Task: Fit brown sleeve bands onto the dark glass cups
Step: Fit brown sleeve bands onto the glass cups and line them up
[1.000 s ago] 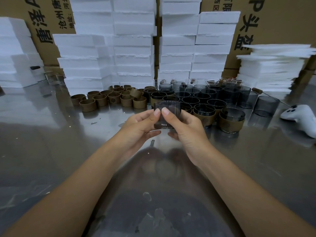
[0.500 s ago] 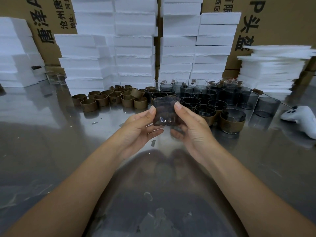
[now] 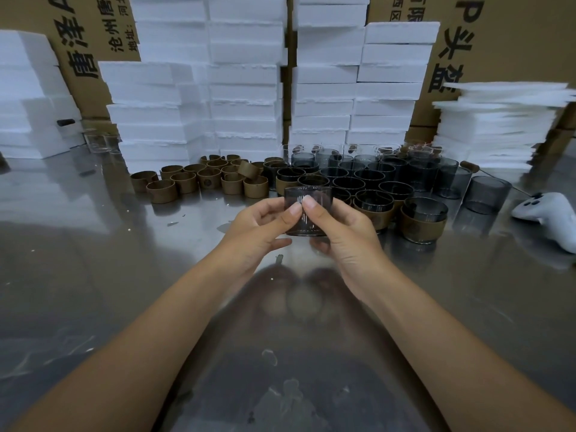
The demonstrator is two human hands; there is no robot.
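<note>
Steel tabletop (image 3: 93,275), centre frame: left hand (image 3: 258,226) and right hand (image 3: 343,229) pinch a bare dark glass cup (image 3: 311,194), thumbs rejoined after parting; sleeve bands (image 3: 202,179), upper left, await fitting.

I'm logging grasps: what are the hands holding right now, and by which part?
One dark glass cup, held by both: left hand and right hand thumbs meet on its near side wall, fingers curled under its base.
</note>
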